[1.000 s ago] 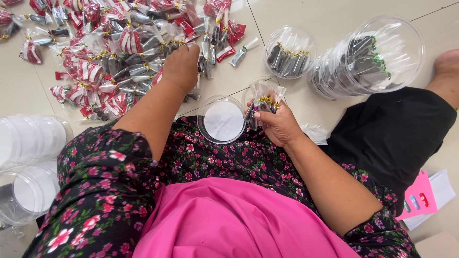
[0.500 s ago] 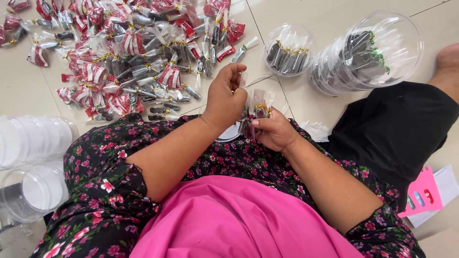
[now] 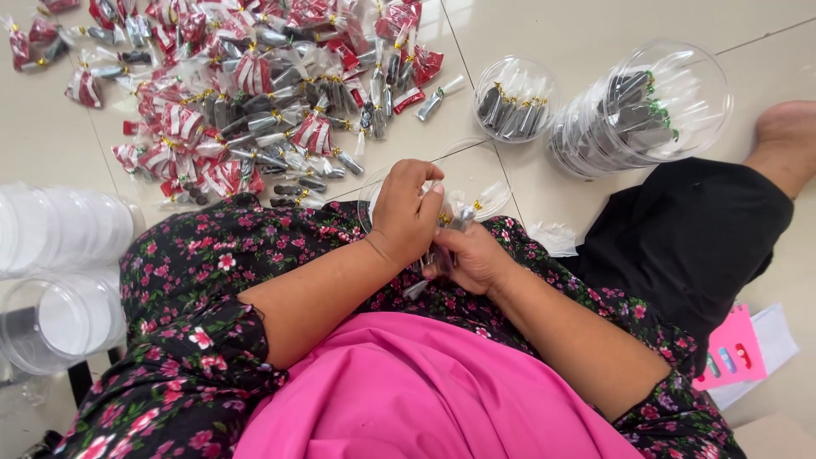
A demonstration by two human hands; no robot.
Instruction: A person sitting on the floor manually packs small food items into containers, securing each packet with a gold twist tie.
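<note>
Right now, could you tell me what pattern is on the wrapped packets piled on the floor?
Red and white stripes on many packets, seen in the head view.

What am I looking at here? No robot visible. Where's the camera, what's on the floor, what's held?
No machine: a person sits on a tiled floor, filmed by a head-worn camera looking down at their lap. The left hand and right hand meet over a clear round container, both closed on a small clear-wrapped packet with a gold tie. Ahead lies a pile of red-striped and dark packets. To the right sit a filled clear tub and stacked tubs on their side. Empty containers and lids lie on the left.
</note>
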